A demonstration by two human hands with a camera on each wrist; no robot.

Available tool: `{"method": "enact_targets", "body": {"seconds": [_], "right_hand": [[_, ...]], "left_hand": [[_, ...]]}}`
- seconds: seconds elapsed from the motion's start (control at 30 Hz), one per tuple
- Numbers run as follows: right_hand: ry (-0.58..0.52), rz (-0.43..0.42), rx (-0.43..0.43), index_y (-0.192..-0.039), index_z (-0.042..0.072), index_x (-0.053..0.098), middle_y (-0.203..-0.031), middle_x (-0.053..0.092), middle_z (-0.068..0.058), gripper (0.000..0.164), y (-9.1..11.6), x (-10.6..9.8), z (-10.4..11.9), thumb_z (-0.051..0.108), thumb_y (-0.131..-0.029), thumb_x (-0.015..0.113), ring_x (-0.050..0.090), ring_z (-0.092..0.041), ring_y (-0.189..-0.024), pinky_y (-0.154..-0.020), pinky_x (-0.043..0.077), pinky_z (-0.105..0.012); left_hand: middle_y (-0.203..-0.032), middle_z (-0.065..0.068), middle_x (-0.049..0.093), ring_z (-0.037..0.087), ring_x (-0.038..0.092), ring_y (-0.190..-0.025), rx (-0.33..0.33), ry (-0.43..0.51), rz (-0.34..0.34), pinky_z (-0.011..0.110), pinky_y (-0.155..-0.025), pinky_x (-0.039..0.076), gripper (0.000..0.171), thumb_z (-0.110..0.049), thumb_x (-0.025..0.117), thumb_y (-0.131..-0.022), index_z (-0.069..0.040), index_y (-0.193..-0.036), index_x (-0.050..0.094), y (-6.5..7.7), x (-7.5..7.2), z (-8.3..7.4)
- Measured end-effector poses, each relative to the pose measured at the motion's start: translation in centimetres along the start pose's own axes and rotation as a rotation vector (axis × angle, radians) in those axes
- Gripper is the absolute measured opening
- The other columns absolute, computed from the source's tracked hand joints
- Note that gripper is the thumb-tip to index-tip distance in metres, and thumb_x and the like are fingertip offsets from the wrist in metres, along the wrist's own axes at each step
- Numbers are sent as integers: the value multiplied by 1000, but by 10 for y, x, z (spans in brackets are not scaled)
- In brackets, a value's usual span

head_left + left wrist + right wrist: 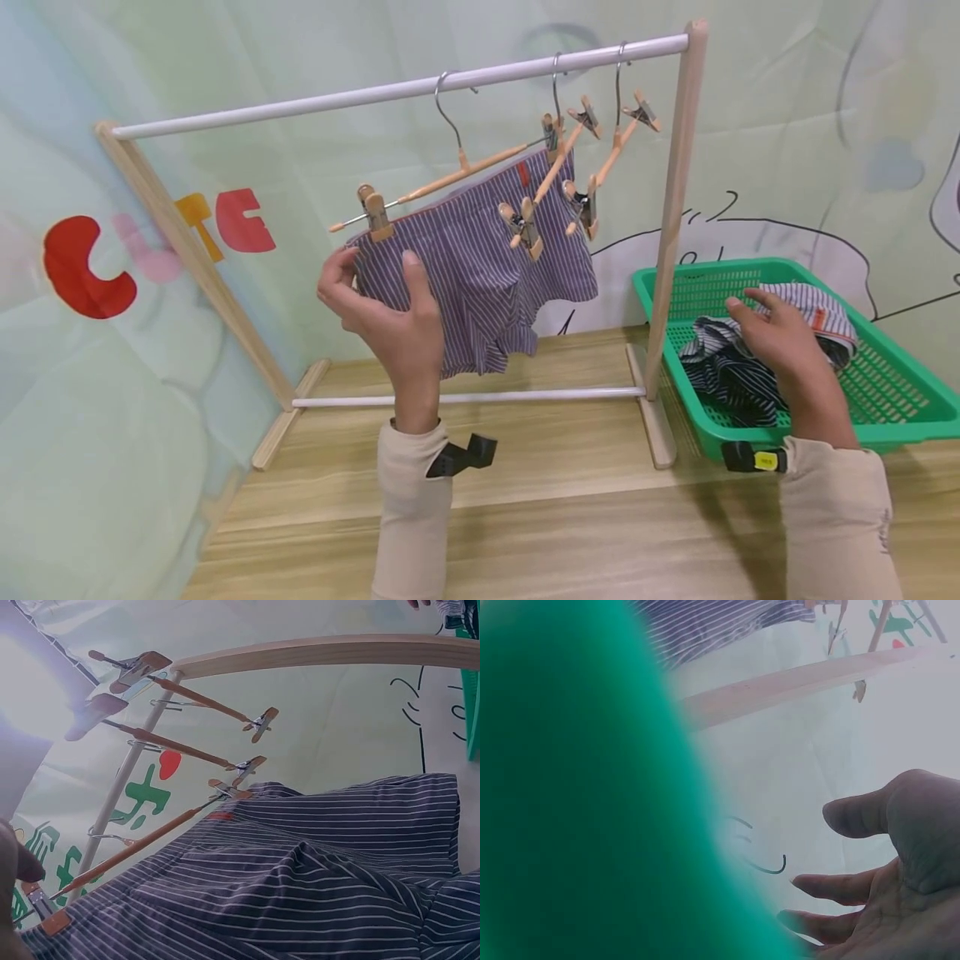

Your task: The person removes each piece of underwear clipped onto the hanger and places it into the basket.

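Observation:
Purple-blue striped shorts point(465, 275) hang from a wooden clip hanger point(461, 173), a clip gripping the waistband near each end. My left hand point(397, 329) is at their left edge, below the left clip, thumb raised over the front and apart from the fingers. In the left wrist view the shorts point(247, 892) fill the lower part, with a dark bit of the hand at the left edge. Over the green basket point(892, 367) my right hand point(787, 350) is held with fingers spread and nothing in them. Striped garments point(735, 375) lie bunched in the basket beneath it.
The hanger hooks on the white top rod point(337, 98) of a wooden-sided rack. Two bare clip hangers point(558, 171) hang to its right, overlapping the shorts. The rack's right post point(675, 208) stands between shorts and basket. A printed cloth backdrop point(787, 125) is behind.

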State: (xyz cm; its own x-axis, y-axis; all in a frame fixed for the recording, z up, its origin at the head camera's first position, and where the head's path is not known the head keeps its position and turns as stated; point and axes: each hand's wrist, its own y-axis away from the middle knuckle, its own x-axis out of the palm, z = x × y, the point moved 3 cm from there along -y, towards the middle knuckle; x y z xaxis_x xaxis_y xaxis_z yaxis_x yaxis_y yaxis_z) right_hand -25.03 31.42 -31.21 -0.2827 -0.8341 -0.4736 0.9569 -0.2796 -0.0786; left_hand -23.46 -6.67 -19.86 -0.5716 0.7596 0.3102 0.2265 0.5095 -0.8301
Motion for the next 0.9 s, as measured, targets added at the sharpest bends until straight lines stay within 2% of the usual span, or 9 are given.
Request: {"method": "enact_targets", "body": {"seconds": [0.13,0.33,0.5,0.6,0.73,0.83,0.9], "right_hand": [[-21,37,-28,-148,-1,4,-149,5,-36,79,4,3,2,53,-97,29,15,-53,-129,-98,22,-71],[-3,35,-47,-148,-1,3,-149,3,-35,75,5,4,7,49,-98,28,16,-53,-129,-98,23,-70],[-12,19,-70,-148,-2,3,-151,1,-33,75,6,3,12,48,-98,30,13,-51,-131,-99,23,-70],[-4,12,-74,-148,-2,2,-150,-1,-33,75,7,3,13,47,-98,30,10,-51,-131,-99,22,-70],[-10,15,-83,-148,-3,1,-150,-2,-34,76,7,3,14,47,-98,30,8,-51,-132,-100,20,-70],[-13,25,-90,-148,-2,0,-150,-3,-34,74,8,5,15,46,-99,28,7,-51,-132,-99,20,-71],[-13,34,-90,-148,-2,0,-150,-4,-34,73,8,7,15,46,-99,26,6,-52,-132,-99,20,-71]], "left_hand": [[-112,27,45,28,45,-103,-28,41,55,42,-90,35,42,-2,60,-83,9,-115,35,0,-2,2],[-118,22,46,23,43,-114,-44,95,103,37,-100,32,49,-1,60,-84,9,-121,29,-4,-4,1],[-121,22,51,17,47,-115,-52,109,183,34,-97,36,64,-5,61,-87,8,-137,22,-9,-3,5],[-123,14,52,15,53,-93,-55,79,246,29,-80,39,70,-14,62,-88,-2,-145,22,-13,-1,13],[-120,3,54,16,46,-67,-28,23,299,27,-56,31,66,-26,63,-89,-17,-145,31,-20,1,26],[-116,6,58,16,47,-65,13,-2,321,27,-53,32,56,-26,62,-90,-17,-141,39,-23,0,28],[-112,12,60,17,46,-63,32,-18,325,28,-54,33,51,-20,62,-91,-11,-138,44,-23,-1,21]]}}
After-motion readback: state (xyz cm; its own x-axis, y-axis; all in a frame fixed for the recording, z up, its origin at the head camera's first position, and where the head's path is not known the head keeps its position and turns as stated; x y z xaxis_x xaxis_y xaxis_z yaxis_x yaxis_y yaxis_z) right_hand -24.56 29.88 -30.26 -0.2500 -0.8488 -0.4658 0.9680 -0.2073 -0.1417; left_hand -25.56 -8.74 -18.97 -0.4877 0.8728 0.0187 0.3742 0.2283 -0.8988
